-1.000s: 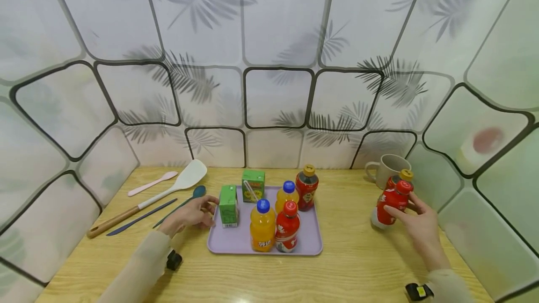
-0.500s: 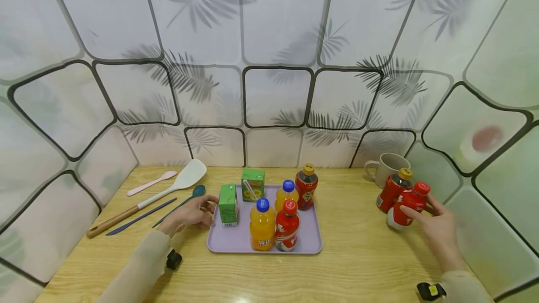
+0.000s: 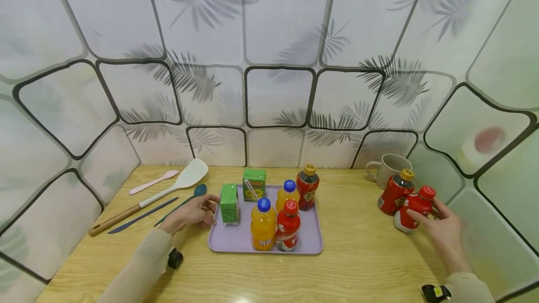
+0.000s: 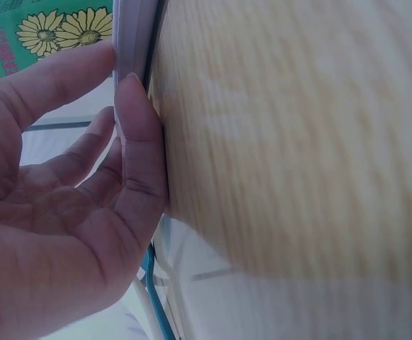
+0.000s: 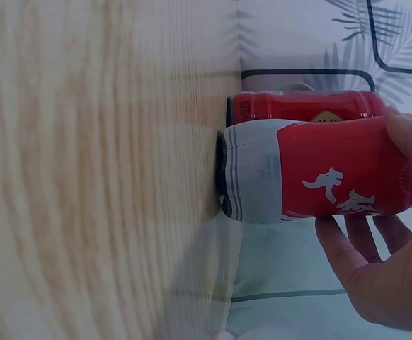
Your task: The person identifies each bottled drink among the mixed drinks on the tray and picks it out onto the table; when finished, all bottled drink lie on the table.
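My right hand (image 3: pixel 444 230) grips a red-capped bottle (image 3: pixel 412 209) with a red and white label around its upper part. The bottle's base is at the tabletop in the right wrist view, close beside a dark drink bottle (image 3: pixel 394 195) with a yellow cap. At the left edge of the lilac tray (image 3: pixel 236 247), my left hand (image 4: pixel 71 191) holds the rim between thumb and fingertips. Near those fingers on the tray stands a green drink carton (image 3: pixel 229 205). A second green carton (image 3: pixel 254 183) is behind it.
Also on the tray are two orange drink bottles (image 3: pixel 263 228), another red-capped bottle (image 3: pixel 288 228) and a yellow-capped bottle (image 3: pixel 307 188). A mug (image 3: pixel 389 169) stands at back right. A white spatula (image 3: pixel 193 174) and several other utensils lie left. Patterned walls enclose the table.
My right hand has carried the red-capped bottle rightward, from in front of the yellow-capped bottle to its right side. My left hand and the tray have kept their places.
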Demonstrator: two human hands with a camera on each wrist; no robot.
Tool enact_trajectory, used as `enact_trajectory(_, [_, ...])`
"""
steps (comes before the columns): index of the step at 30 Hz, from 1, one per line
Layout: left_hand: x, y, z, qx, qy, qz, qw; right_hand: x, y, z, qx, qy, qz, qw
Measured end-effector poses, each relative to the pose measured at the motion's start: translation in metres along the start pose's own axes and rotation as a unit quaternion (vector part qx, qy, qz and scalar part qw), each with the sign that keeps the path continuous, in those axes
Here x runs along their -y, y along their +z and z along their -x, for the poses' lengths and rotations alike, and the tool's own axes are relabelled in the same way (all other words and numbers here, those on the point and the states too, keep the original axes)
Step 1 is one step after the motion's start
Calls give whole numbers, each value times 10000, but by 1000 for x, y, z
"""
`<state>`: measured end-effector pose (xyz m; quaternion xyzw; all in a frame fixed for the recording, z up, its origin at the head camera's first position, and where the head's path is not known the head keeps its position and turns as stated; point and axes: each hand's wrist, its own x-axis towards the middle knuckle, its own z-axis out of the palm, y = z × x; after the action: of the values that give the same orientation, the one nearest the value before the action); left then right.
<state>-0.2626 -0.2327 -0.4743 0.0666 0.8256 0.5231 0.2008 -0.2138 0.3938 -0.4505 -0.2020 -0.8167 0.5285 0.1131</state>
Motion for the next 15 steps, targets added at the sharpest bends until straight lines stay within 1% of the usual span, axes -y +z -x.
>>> enact_trajectory(5, [1, 0, -1, 40, 4, 31, 10000, 0, -1, -1, -23, 46, 67, 10000])
enact_trajectory(10, [2, 0, -2, 32, 11, 49, 10000, 1, -2, -2, -4, 176, -53, 9998])
enact_trajectory(15, [3, 0, -2, 0, 31, 69, 10000, 1, -3, -3, 67, 202, -84, 9997])
